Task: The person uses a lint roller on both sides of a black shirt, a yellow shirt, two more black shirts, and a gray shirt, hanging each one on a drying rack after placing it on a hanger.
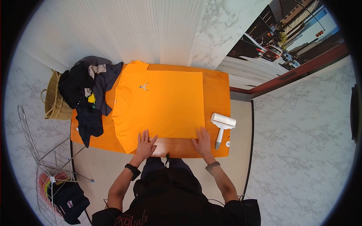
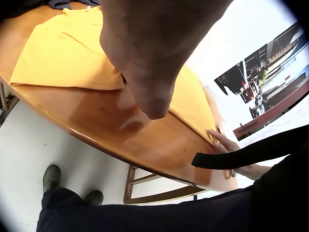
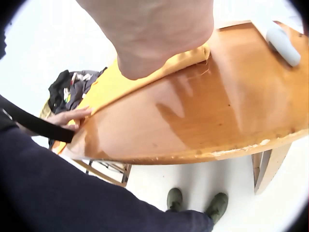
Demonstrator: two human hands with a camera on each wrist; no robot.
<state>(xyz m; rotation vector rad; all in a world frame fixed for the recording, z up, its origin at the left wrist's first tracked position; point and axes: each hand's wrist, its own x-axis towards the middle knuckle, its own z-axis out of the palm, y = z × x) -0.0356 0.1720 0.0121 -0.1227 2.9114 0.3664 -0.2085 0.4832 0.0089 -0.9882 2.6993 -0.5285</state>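
Note:
A yellow-orange T-shirt [image 1: 166, 101] lies spread on the wooden table, its collar toward the left and a small printed motif near the chest. At the shirt's near edge, by the sleeve, my left hand [image 1: 145, 146] rests with fingers spread. My right hand [image 1: 202, 143] touches the near right corner of the hem, its fingers straight. In the left wrist view the right hand [image 2: 224, 145] lies on the edge of the cloth. The right wrist view has the left hand [image 3: 72, 117] at the shirt's far end. Neither hand grips the fabric.
Right of the shirt lies a white lint roller [image 1: 223, 122] with a grey-tipped handle. Dark clothes [image 1: 88, 83] are heaped at the table's left end, beside a wicker basket [image 1: 56, 96]. A metal drying rack [image 1: 52, 177] stands at the lower left. Behind the table is a wall [image 1: 151, 30].

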